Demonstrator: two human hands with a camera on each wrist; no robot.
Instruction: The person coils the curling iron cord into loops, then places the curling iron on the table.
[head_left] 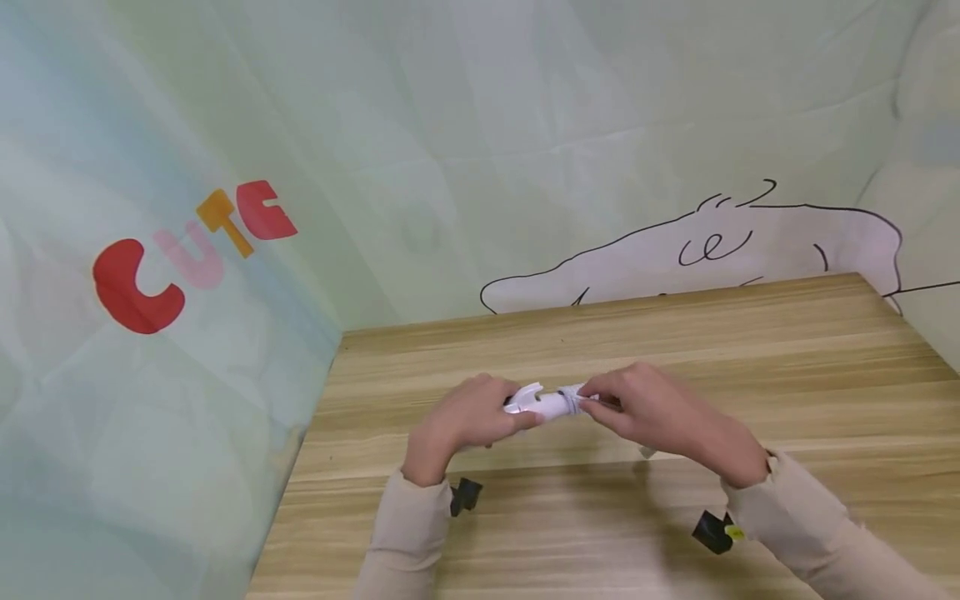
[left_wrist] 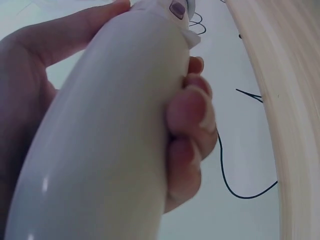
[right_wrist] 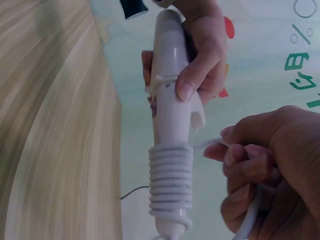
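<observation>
A white curling iron [head_left: 551, 407] with a curved lever is held above the wooden table. My left hand [head_left: 474, 414] grips its thick, smooth body [left_wrist: 107, 125], fingers curled round one side, near a small dark button [left_wrist: 177, 9]. White cord [right_wrist: 171, 175] lies in several tight coils round the other, narrower end. My right hand [head_left: 656, 410] pinches the loose run of that cord between thumb and forefinger, just beside the coils. More cord [right_wrist: 250, 212] passes through the curled lower fingers of the right hand [right_wrist: 275, 167].
Below is a wood-grain table [head_left: 390, 367], its far edge against a printed cloth backdrop [head_left: 450, 167]. The left side cloth carries coloured letters [head_left: 217, 221]. Dark wrist-mounted pieces [head_left: 712, 532] hang below both sleeves.
</observation>
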